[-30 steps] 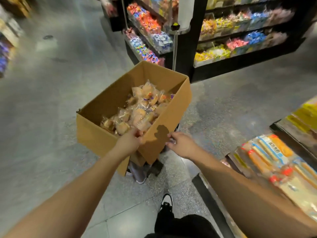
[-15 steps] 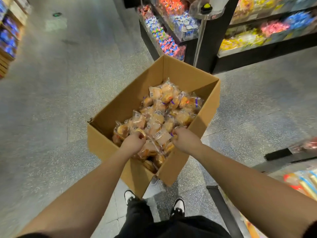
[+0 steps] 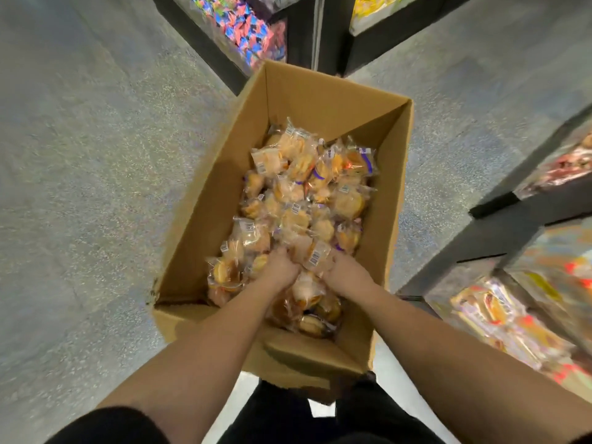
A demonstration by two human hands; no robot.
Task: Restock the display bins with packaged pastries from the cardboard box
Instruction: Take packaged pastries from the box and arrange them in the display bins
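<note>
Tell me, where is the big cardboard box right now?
In the head view, the cardboard box sits in the middle on the grey floor, right in front of the person, with both hands buried in the packaged pastries inside it.

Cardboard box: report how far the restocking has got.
Done: nothing visibly moved out; the cardboard box holds a deep pile of packaged pastries. In hand: left hand and right hand dig into the pile. Left: carrying pastries to the display bins.
</note>
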